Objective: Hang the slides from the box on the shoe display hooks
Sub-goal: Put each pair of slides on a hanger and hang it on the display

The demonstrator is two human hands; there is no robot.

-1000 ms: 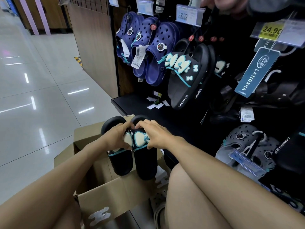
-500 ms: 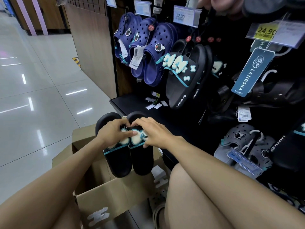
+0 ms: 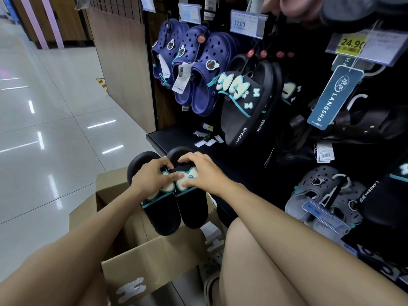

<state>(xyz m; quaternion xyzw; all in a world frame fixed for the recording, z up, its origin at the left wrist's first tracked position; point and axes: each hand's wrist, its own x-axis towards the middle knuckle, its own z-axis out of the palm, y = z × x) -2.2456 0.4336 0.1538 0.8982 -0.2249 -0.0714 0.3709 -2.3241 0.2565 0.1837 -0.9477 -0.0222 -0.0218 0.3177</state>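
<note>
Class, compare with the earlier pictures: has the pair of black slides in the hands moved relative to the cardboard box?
Yes. The pair of black slides has risen slightly against the cardboard box, toward the display.

- Navy clogs (image 3: pixel 205 69) with round charms hang upper left on the rack; a white barcode tag (image 3: pixel 182 79) dangles among them.
- Price label "12.00" (image 3: pixel 246 24) is mounted above; yellow label "24.90" (image 3: pixel 351 44) upper right.
- Teal "LANGSHA" hang tag (image 3: pixel 333 98) sits below the yellow label.
- Grey clogs (image 3: pixel 324 199) hang lower right.
- Glossy tiled floor (image 3: pixel 55 120) on the left; wooden panel (image 3: pixel 123 62) beside the rack.
</note>
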